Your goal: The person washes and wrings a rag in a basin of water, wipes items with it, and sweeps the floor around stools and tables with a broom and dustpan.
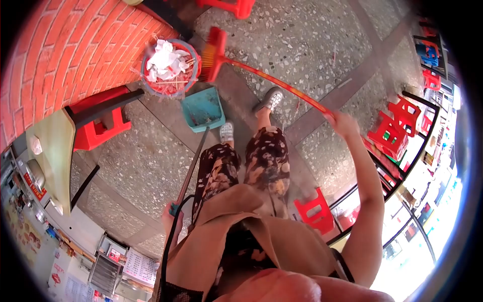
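Observation:
My right hand (344,125) is closed round the end of the red handle of a broom (216,55), stretched out to the right. The broom's red head is off the handle's far end, with its yellowish bristles against the side of a round bin (172,90) full of white tissues and sticks. Low on the left, my left hand (173,215) grips the long handle of a teal dustpan (191,113). The dustpan's pan rests on the floor just below the bin, near my left shoe, with some dark debris inside.
A red brick wall (65,60) rises at the left behind the bin. Below it stand a table (50,156) and a red stool (103,128). More red stools (390,135) are at the right, and another red stool (317,211) stands near my right side. Small litter (334,53) lies on the floor.

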Available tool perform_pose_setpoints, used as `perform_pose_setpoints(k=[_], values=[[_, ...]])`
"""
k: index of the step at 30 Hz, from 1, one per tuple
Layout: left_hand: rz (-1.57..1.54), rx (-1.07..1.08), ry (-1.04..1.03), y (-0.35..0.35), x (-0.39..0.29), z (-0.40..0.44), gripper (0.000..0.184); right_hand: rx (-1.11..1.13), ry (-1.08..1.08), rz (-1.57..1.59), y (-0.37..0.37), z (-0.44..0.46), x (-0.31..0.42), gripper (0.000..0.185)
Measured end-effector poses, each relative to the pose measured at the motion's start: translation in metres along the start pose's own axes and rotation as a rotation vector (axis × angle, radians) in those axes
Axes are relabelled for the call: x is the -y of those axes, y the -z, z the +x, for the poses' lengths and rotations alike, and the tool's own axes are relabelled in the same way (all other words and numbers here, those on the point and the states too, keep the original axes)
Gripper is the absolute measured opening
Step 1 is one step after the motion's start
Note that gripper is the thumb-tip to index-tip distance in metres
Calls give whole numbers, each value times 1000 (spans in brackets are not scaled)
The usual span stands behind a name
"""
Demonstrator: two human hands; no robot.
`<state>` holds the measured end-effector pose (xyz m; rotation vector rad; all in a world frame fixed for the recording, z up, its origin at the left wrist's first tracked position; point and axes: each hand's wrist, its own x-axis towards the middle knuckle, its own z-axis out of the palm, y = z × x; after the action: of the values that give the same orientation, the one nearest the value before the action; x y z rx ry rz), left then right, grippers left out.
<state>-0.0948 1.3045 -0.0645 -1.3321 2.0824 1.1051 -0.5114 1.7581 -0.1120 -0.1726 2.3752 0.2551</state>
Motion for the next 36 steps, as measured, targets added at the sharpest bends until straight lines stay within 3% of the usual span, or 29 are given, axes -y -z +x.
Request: perform_pose_setpoints(k=[2,5,9,11,13,16,21,25,30,34,36], values=[[97,25,-38,-7,-39,-2,24,42,79,-95,21,64,28,49],[186,14,-24,-23,-86,-4,24,80,108,-45,27,124,-5,49],[277,84,75,-48,-167,1,23,159,-125,40,10,111,-136,54],[295,65,23,-67,-194,7,24,180,-261,-27,-9,90,-219,52],[312,42,-45,-89,-217,17,25,102,-304,14,5,62,-267,52],[346,85,47,-115,-259,27,33,122,-368,48,24,40,-315,50],[371,95,-117,-151,-325,41,37,-59,-294,358,16,33,-337,50],[451,123,-150,-174,-376,55,36,63,-371,428,19,136,-293,58],[556,168,-336,-191,-437,70,32,-32,-343,459,29,253,-281,60],[683,204,-453,-197,-466,75,33,55,-514,464,1,233,-323,62],[683,219,-488,-201,-475,80,36,76,-583,551,-70,200,-354,62]])
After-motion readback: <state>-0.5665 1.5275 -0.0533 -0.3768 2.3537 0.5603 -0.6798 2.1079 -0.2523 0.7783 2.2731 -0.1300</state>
